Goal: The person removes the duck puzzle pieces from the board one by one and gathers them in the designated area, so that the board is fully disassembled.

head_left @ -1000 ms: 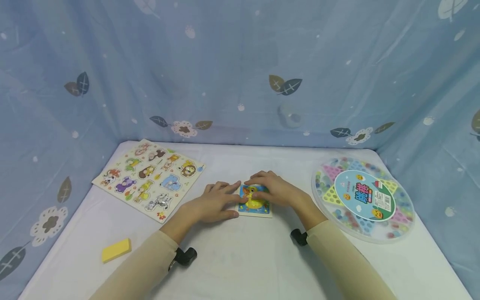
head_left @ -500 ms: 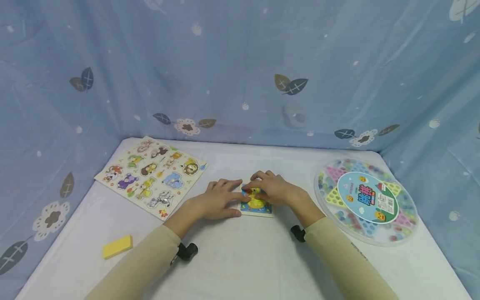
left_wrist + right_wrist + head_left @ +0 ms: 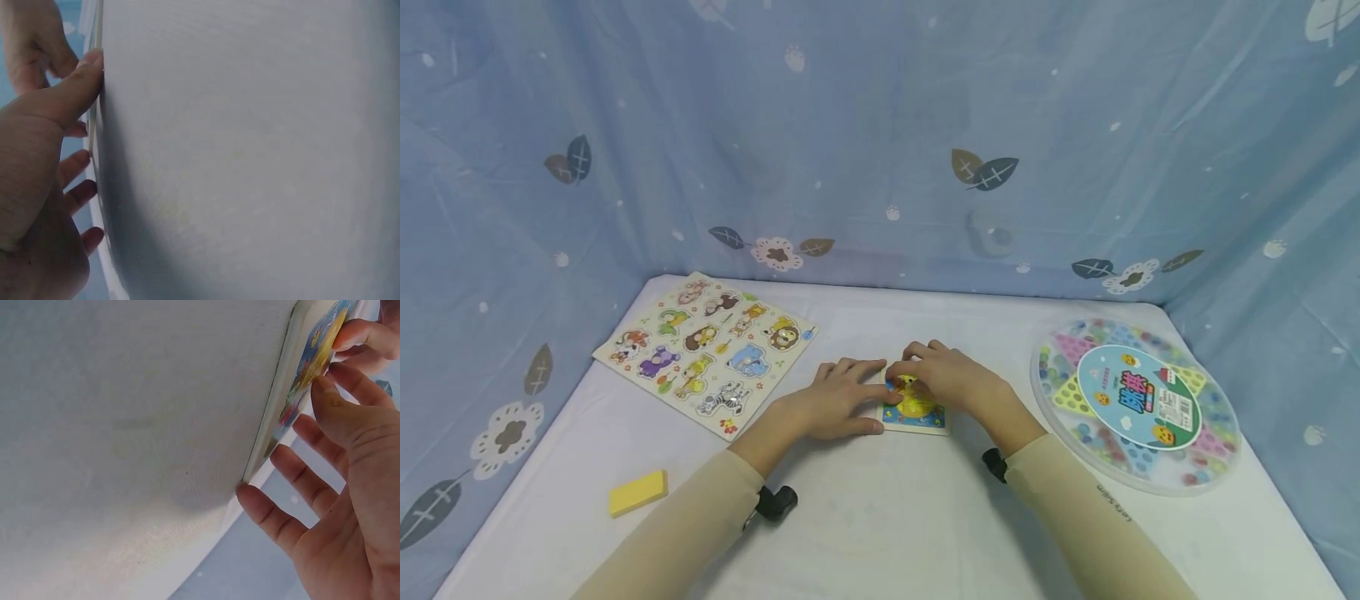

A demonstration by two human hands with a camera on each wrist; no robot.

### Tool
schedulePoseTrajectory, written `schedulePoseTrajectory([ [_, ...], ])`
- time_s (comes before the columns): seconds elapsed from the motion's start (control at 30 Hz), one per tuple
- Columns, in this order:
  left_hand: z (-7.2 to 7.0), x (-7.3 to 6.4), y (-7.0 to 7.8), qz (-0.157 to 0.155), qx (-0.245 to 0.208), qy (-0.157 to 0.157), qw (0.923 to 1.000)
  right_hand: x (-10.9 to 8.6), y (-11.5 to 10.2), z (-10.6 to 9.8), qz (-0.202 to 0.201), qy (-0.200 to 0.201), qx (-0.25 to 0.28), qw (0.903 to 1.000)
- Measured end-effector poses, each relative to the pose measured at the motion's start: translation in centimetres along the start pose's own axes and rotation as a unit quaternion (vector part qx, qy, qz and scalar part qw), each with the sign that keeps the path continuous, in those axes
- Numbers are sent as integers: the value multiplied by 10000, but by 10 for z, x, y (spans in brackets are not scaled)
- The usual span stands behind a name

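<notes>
A small square wooden jigsaw puzzle (image 3: 916, 408), showing a yellow animal on blue, lies flat at the middle of the table. My left hand (image 3: 833, 408) is at its left side, thumb against the near left corner and index finger reaching over the picture. From the right, my right hand (image 3: 953, 382) rests over the upper right part. In the right wrist view, the right thumb (image 3: 331, 403) touches the puzzle's face while the other fingers spread along its far edge. Part of the picture is hidden beneath the hands; whether a piece is loose I cannot tell.
A larger animal puzzle board (image 3: 707, 354) lies at the back left. Nearer on the left is a yellow block (image 3: 637, 493). A round clear case of marbles, a Chinese checkers set (image 3: 1138, 400), stands at the right. Blue patterned cloth (image 3: 880, 150) walls the table's back and sides.
The right thumb has drawn in toward the right side of the picture and its fingers bend more. The left hand stays nearly still on the puzzle. The head view has shifted slightly.
</notes>
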State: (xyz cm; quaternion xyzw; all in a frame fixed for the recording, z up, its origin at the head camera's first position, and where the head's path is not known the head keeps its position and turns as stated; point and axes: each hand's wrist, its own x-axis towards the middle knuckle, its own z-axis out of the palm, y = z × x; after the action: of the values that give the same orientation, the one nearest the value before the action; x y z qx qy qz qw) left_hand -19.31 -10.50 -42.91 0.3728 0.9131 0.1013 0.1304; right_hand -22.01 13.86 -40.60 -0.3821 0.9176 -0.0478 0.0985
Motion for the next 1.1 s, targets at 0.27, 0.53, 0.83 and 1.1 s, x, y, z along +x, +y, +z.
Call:
schedulePoseTrajectory([
  [0.27,0,3,0,-77,-4,-1,10000,5,0,-2,-26,1,-144,9999],
  [0.53,-2,2,0,-273,-533,52,9982,5,1,-3,12,-155,-239,9996],
  [0.83,-2,3,-1,-274,-540,6,9982,1,2,-3,37,-332,-471,9983],
  [1.1,-2,3,-1,-221,-466,52,9987,1,2,-4,-97,-254,-658,9975],
])
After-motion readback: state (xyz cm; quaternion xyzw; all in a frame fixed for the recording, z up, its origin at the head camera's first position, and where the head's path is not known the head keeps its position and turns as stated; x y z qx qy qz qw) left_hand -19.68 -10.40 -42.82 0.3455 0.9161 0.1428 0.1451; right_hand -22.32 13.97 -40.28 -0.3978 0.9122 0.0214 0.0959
